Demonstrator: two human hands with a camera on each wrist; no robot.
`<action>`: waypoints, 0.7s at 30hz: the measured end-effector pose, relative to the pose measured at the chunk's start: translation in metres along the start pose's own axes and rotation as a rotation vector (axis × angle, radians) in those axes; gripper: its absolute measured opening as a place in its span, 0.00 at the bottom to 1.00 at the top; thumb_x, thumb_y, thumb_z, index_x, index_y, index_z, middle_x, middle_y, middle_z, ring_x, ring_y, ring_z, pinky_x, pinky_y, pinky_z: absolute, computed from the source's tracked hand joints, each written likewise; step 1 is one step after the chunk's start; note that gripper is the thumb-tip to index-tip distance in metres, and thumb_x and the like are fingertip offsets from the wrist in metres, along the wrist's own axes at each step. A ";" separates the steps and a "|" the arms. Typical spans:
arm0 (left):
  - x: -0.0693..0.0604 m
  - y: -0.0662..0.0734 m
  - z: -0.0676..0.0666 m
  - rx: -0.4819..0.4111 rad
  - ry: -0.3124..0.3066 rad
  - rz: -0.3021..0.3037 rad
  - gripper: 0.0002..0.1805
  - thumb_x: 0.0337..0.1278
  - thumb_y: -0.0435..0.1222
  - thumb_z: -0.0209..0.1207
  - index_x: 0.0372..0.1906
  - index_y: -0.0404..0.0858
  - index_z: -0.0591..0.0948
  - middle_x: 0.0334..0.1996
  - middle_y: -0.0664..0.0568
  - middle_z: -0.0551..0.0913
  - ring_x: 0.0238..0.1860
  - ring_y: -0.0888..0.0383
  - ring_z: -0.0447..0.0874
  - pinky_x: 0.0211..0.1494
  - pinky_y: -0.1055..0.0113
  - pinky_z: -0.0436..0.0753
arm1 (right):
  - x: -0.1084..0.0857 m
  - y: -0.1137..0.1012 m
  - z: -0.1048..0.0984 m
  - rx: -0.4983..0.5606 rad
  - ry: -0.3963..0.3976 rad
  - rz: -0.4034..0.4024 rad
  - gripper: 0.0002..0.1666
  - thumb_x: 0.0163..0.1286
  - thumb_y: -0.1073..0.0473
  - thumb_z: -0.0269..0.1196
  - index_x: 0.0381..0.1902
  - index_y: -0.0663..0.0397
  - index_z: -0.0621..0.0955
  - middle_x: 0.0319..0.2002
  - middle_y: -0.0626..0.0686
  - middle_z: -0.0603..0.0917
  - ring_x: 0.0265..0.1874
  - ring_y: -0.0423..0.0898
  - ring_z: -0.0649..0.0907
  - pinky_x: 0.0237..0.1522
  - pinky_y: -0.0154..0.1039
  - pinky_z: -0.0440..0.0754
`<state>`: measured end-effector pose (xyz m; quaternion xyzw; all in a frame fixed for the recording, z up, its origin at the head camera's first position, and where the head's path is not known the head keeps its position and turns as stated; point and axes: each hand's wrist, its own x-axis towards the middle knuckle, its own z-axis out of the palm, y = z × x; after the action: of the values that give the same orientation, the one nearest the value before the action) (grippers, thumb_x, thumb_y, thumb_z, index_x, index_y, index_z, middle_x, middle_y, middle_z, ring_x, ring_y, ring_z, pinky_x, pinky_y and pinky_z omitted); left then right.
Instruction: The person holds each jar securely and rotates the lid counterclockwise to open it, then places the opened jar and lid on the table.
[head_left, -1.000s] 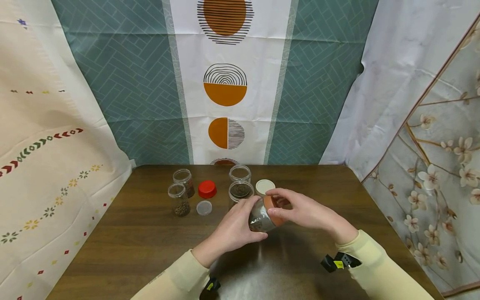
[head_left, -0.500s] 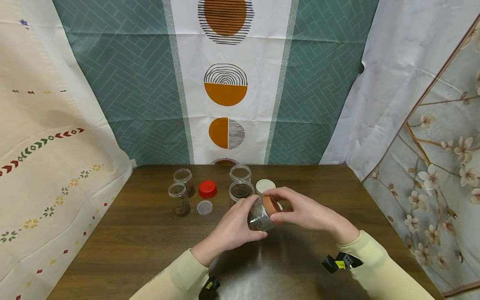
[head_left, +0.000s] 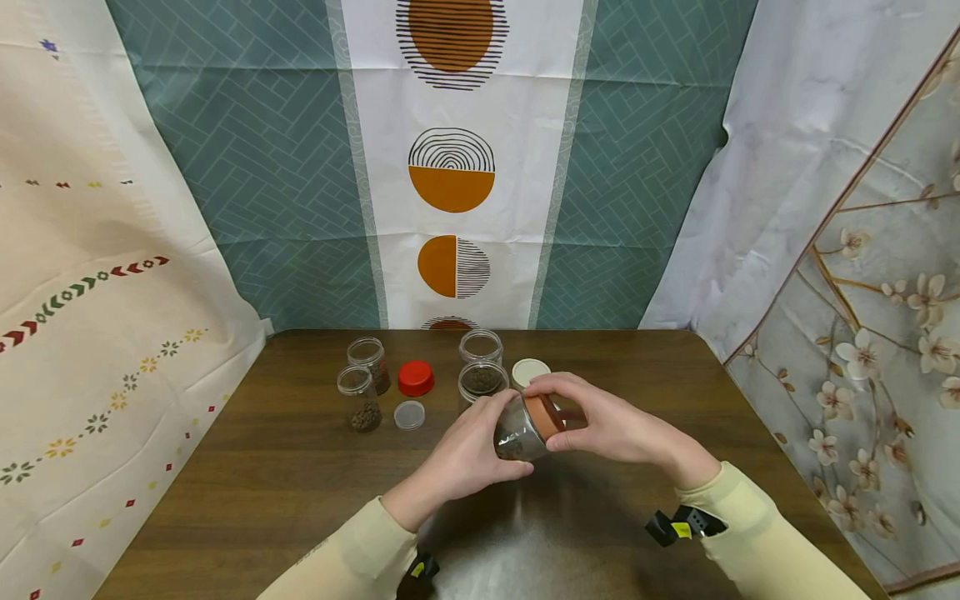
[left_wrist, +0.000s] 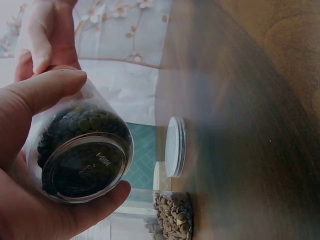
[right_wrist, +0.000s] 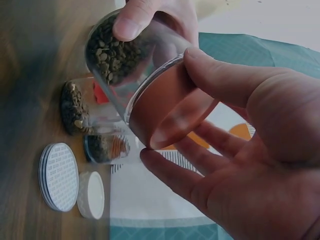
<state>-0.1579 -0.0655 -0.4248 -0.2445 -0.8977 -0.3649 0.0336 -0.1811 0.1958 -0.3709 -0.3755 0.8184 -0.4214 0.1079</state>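
My left hand (head_left: 468, 450) grips a clear jar (head_left: 516, 435), tilted with its mouth up to the right. Small dark pellets lie at the jar's bottom end, plainest in the left wrist view, past my thumb. An orange-brown lid (head_left: 544, 416) covers the jar's mouth. Thumb and fingertips of my right hand (head_left: 603, 423) pinch the lid's rim; the right wrist view shows a gap between palm and lid top. Just behind stands an uncapped clear jar (head_left: 482, 377) with dark contents, partly hidden by my left hand.
Another clear jar (head_left: 481, 343) stands further back. At left are two clear jars (head_left: 363, 408) (head_left: 367, 357), a red lid (head_left: 415, 379) and a small clear lid (head_left: 409, 415). A white lid (head_left: 530, 372) lies behind my right hand, with a clear-rimmed disc lid (right_wrist: 59, 177) beside it.
The orange-brown lid and my right fingers have shifted and turned slightly on the jar. My left hand keeps its hold almost unmoved.
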 end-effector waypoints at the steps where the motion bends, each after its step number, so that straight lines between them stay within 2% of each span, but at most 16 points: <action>1: 0.000 0.000 0.000 -0.002 0.000 -0.001 0.53 0.48 0.48 0.87 0.78 0.43 0.71 0.65 0.48 0.80 0.60 0.51 0.80 0.61 0.50 0.83 | 0.000 0.000 0.000 -0.005 -0.001 -0.011 0.41 0.70 0.66 0.78 0.77 0.47 0.76 0.78 0.54 0.70 0.76 0.56 0.73 0.71 0.53 0.79; 7: 0.001 -0.001 0.000 -0.011 -0.003 -0.005 0.52 0.49 0.48 0.86 0.78 0.43 0.72 0.63 0.49 0.80 0.59 0.51 0.80 0.61 0.51 0.83 | -0.001 0.001 0.001 -0.031 -0.006 -0.047 0.39 0.71 0.66 0.77 0.76 0.48 0.76 0.80 0.57 0.67 0.75 0.59 0.74 0.71 0.55 0.79; 11: 0.000 -0.001 -0.001 -0.022 -0.008 -0.007 0.52 0.49 0.48 0.86 0.78 0.43 0.72 0.62 0.49 0.80 0.59 0.51 0.80 0.60 0.51 0.84 | -0.001 0.000 0.001 -0.043 -0.011 -0.044 0.39 0.70 0.67 0.78 0.75 0.47 0.77 0.81 0.54 0.67 0.72 0.55 0.78 0.71 0.57 0.79; 14: 0.000 -0.001 -0.001 -0.034 -0.014 -0.013 0.52 0.49 0.49 0.86 0.78 0.44 0.71 0.62 0.49 0.80 0.59 0.51 0.80 0.60 0.50 0.84 | -0.001 -0.001 0.002 -0.071 -0.014 -0.045 0.40 0.69 0.68 0.78 0.74 0.44 0.78 0.81 0.51 0.67 0.70 0.53 0.80 0.70 0.52 0.79; 16: 0.000 -0.001 -0.001 -0.040 -0.017 -0.018 0.52 0.49 0.49 0.86 0.78 0.44 0.71 0.62 0.49 0.80 0.59 0.51 0.80 0.60 0.50 0.84 | -0.002 -0.001 0.002 -0.096 -0.013 -0.055 0.40 0.68 0.68 0.78 0.74 0.43 0.78 0.81 0.51 0.67 0.69 0.51 0.80 0.70 0.52 0.79; 19: 0.000 -0.001 -0.002 -0.046 -0.017 -0.020 0.52 0.49 0.49 0.86 0.78 0.44 0.71 0.63 0.49 0.80 0.60 0.51 0.80 0.61 0.51 0.83 | -0.002 -0.001 0.002 -0.124 -0.013 -0.065 0.40 0.68 0.68 0.79 0.74 0.41 0.78 0.81 0.51 0.67 0.71 0.50 0.79 0.70 0.53 0.79; 21: 0.000 -0.001 -0.001 -0.048 -0.018 -0.018 0.52 0.50 0.49 0.86 0.78 0.44 0.71 0.64 0.49 0.80 0.60 0.51 0.80 0.61 0.50 0.83 | -0.003 -0.001 0.001 -0.129 -0.014 -0.065 0.40 0.68 0.68 0.79 0.73 0.40 0.78 0.81 0.51 0.67 0.74 0.50 0.76 0.70 0.58 0.78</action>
<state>-0.1590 -0.0670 -0.4246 -0.2404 -0.8912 -0.3844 0.0161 -0.1780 0.1966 -0.3716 -0.4110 0.8305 -0.3684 0.0755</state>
